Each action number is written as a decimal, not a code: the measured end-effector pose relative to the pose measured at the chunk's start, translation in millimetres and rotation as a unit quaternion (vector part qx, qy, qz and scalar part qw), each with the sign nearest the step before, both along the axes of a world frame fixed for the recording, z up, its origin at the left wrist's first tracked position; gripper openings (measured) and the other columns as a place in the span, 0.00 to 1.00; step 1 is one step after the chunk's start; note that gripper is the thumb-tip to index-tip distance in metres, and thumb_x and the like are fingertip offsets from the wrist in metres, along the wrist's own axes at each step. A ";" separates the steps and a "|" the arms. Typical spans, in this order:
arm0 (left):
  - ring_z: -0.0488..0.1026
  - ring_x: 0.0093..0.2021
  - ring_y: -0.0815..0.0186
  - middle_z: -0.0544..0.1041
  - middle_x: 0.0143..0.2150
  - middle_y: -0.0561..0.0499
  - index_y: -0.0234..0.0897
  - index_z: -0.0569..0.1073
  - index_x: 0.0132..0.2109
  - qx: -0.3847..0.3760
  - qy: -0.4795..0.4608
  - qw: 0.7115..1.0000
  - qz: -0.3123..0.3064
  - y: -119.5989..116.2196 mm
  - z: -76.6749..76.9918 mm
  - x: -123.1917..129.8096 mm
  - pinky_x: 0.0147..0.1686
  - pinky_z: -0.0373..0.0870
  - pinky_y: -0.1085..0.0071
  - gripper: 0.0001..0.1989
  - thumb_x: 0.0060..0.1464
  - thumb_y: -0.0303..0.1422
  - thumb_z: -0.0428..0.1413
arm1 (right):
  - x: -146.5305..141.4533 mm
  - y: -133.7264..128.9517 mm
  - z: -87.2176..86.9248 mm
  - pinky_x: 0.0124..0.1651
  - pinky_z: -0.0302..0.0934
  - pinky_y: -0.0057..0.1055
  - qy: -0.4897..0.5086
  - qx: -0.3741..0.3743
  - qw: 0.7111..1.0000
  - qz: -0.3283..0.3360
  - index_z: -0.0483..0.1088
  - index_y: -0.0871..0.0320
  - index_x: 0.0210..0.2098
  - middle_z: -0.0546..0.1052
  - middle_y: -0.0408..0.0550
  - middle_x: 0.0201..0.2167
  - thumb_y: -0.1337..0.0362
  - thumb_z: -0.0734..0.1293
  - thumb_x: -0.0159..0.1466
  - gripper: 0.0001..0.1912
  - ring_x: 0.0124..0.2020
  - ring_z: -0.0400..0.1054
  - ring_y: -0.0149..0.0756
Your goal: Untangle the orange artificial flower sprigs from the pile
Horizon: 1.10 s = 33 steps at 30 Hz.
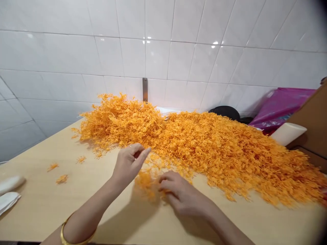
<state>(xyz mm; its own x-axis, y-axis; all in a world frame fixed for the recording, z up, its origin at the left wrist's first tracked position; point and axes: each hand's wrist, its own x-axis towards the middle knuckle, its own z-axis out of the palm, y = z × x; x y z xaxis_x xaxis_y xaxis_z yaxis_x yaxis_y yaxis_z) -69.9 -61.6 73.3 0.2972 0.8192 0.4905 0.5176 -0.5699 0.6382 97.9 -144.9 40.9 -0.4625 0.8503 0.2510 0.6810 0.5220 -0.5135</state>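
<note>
A long heap of orange plastic-looking sprigs point(204, 139) spreads across the back and right of the wooden table point(41, 211). My left hand point(130, 161) is raised at the heap's front edge, its thumb and fingers drawn together; whatever may be between the fingertips is too small to make out. Lower and to the right, my right hand point(176, 192) has curled fingers around part of a small orange cluster point(146, 183), which is blurred by motion. Three loose orange pieces point(62, 179) lie on the table to the left of my left hand.
White objects point(9, 200) lie at the table's left edge. Behind the heap are a metal bracket point(145, 90) on the tiled wall, a black round object point(225, 111) and a purple bag point(278, 105). A pale roll point(288, 133) and brown cardboard point(313, 119) stand at the right.
</note>
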 end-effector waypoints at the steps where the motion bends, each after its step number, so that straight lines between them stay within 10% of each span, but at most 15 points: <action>1: 0.59 0.24 0.70 0.61 0.20 0.54 0.35 0.62 0.22 0.005 0.058 0.998 -0.023 0.4 -1.5 2.1 0.25 0.55 0.74 0.16 0.50 0.42 0.46 | -6.7 -2.3 -2.3 0.44 0.54 0.32 -0.015 0.007 1.000 0.014 0.66 0.57 0.32 0.66 0.46 0.36 0.76 0.57 0.51 0.12 0.40 0.58 0.34; 5: 0.63 0.36 0.62 0.68 0.31 0.47 0.36 0.68 0.30 0.013 0.255 0.964 -0.072 2.4 -22.4 5.7 0.32 0.59 0.70 0.12 0.47 0.41 0.49 | -15.5 -11.5 3.1 0.48 0.52 0.34 -0.015 0.023 0.999 0.032 0.66 0.55 0.37 0.64 0.47 0.41 0.73 0.59 0.52 0.14 0.45 0.56 0.36; 11: 0.64 0.34 0.63 0.69 0.28 0.48 0.37 0.67 0.30 -0.047 0.315 0.947 -0.031 8.7 -50.6 -20.4 0.28 0.57 0.71 0.07 0.47 0.27 0.44 | 13.9 -10.1 12.3 0.47 0.55 0.33 0.018 0.031 0.998 -0.060 0.62 0.54 0.46 0.63 0.51 0.45 0.68 0.54 0.60 0.16 0.46 0.58 0.35; 20: 0.64 0.30 0.65 0.69 0.25 0.48 0.35 0.66 0.24 -0.046 0.386 0.921 -0.038 23.0 -34.0 -62.9 0.26 0.55 0.72 0.08 0.44 0.24 0.44 | 43.3 27.1 -36.6 0.50 0.51 0.46 -0.238 0.114 0.955 -0.135 0.61 0.54 0.50 0.60 0.54 0.52 0.59 0.54 0.61 0.19 0.53 0.51 0.46; 27: 0.66 0.32 0.59 0.70 0.28 0.44 0.34 0.69 0.26 -0.004 0.463 0.884 0.061 31.0 -0.7 -65.6 0.28 0.57 0.68 0.14 0.43 0.42 0.52 | 47.6 37.3 -26.2 0.44 0.58 0.41 -0.215 0.220 0.942 -0.131 0.67 0.54 0.41 0.65 0.54 0.45 0.61 0.57 0.58 0.13 0.46 0.58 0.44; 33: 0.68 0.33 0.56 0.71 0.26 0.42 0.33 0.70 0.29 -0.021 0.406 0.903 0.142 31.7 -19.6 -22.0 0.32 0.59 0.65 0.17 0.49 0.43 0.47 | 26.1 38.9 -10.0 0.45 0.58 0.40 -0.165 0.211 0.957 -0.113 0.67 0.56 0.39 0.66 0.54 0.43 0.63 0.56 0.59 0.12 0.46 0.58 0.43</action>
<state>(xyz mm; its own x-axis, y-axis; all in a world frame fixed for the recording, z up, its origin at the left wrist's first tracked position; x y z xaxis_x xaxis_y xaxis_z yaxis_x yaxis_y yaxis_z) -91.9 -29.9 53.6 0.3206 0.9315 0.1720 0.9455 -0.3256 0.0009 123.9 -106.1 30.9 -0.3930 0.7930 0.4655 0.8894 0.4564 -0.0266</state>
